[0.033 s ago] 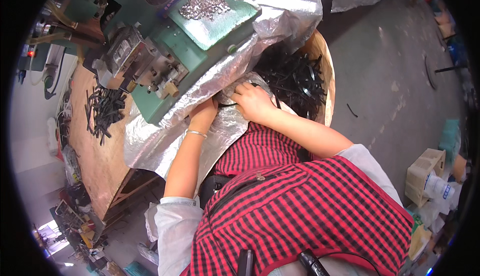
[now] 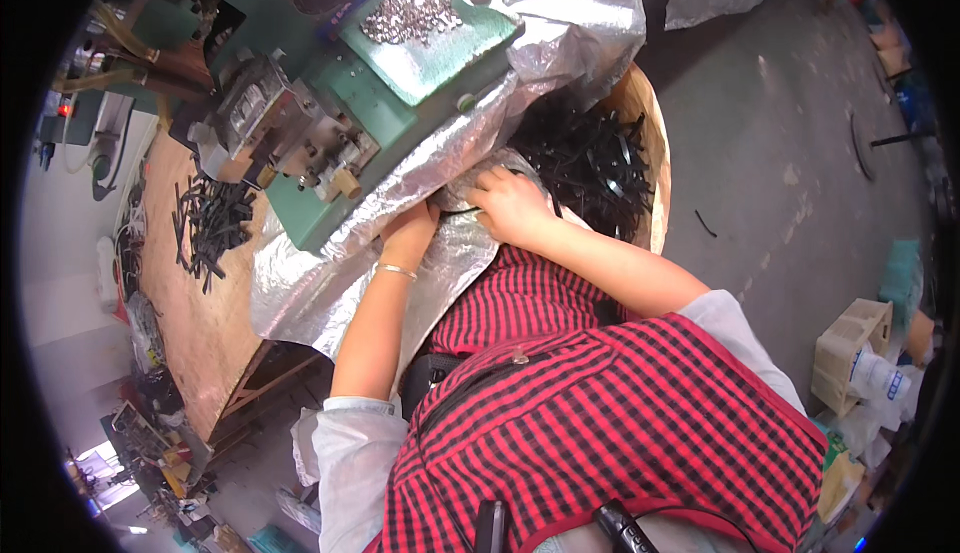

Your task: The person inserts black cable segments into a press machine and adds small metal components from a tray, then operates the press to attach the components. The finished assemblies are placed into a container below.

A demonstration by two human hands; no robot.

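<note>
Two hands at a black strip [image 2: 459, 214], on the near side of a green machine [image 2: 390, 131].
The strip shows between the left hand [image 2: 408, 233] and the right hand [image 2: 510, 208]; the right fingers are curled and close together, the left fingertips are hidden, and I cannot tell whether either grips it. Silver foil [image 2: 320, 293] drapes along the machine's near edge. Right of the machine stands a basket [image 2: 656, 143] of dark strips [image 2: 600, 168]; left of it, a pile [image 2: 212, 223] lies on a wooden table [image 2: 190, 343].
</note>
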